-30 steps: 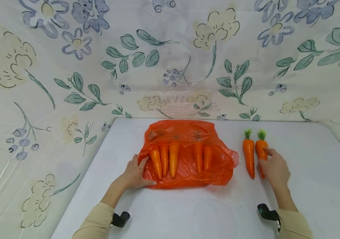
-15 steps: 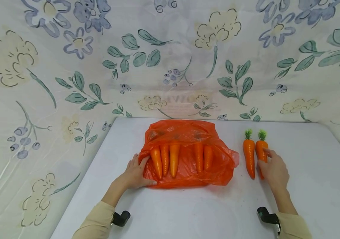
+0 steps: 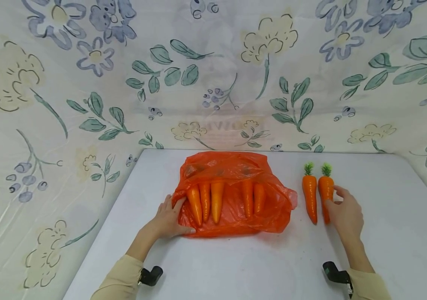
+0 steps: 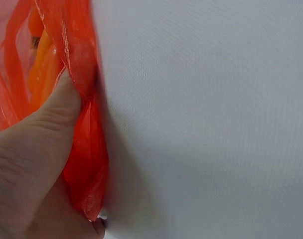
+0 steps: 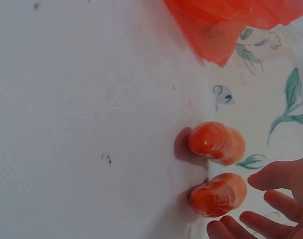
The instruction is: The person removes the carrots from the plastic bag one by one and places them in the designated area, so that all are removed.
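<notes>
A thin red-orange plastic bag [image 3: 228, 161] lies on the white table, its mouth toward me. Several orange carrots [image 3: 217, 204] show inside, tips pointing at me, their tops covered by the film. At the bag's near left corner my left hand [image 3: 167, 220] holds the edge, thumb [image 4: 62, 104] over the film and fingers mostly hidden beneath. Two carrots with green tops lie side by side to the right, a left one [image 3: 310, 196] and a right one [image 3: 325, 187]. My right hand [image 3: 346, 214] is beside the right one, fingers [image 5: 271, 226] spread around its side.
The white table [image 3: 243, 266] extends around the bag and carrots. Behind it hangs a flower-patterned sheet [image 3: 220, 41], also covering the left side. A black wrist camera [image 3: 151, 276] sits on the left forearm, another camera [image 3: 335, 273] on the right.
My right hand's fingertips have drawn slightly to the right of the carrot. The left hand, bag and carrots stay in place; the view shifts a little.
</notes>
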Tool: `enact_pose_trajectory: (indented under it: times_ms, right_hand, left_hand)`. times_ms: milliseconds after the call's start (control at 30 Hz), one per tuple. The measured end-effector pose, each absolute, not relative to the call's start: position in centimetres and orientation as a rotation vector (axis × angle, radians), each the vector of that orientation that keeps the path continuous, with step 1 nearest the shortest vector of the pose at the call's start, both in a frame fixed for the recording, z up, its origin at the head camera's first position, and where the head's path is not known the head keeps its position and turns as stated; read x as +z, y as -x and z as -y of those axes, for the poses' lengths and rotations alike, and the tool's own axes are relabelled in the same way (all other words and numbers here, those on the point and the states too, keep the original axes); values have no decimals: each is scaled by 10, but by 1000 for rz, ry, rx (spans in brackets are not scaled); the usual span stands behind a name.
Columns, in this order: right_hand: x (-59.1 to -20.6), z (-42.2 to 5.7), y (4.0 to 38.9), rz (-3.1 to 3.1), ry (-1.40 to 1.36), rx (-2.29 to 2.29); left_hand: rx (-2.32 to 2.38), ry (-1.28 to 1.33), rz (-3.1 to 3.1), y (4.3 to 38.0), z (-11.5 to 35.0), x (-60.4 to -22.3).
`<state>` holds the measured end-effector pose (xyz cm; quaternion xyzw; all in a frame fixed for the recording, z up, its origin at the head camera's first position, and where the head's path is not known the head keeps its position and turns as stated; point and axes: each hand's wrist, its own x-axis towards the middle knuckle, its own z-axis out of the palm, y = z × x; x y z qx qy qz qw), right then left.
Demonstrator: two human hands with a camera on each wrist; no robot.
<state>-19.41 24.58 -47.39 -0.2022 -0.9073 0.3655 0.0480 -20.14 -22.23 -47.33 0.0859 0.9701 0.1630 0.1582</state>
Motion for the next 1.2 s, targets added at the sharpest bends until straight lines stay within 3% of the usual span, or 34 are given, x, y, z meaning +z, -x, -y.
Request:
enact_pose_trajectory:
  times_ms: [567,1200]
  right_hand:
    - [-456,-244,184,2695,663,1199]
    - [-429,-224,178,2632,470,1254]
  left_hand:
    - [474,-232,-2771,199,222,-471]
    - [469,-244,-2784,199,223,-473]
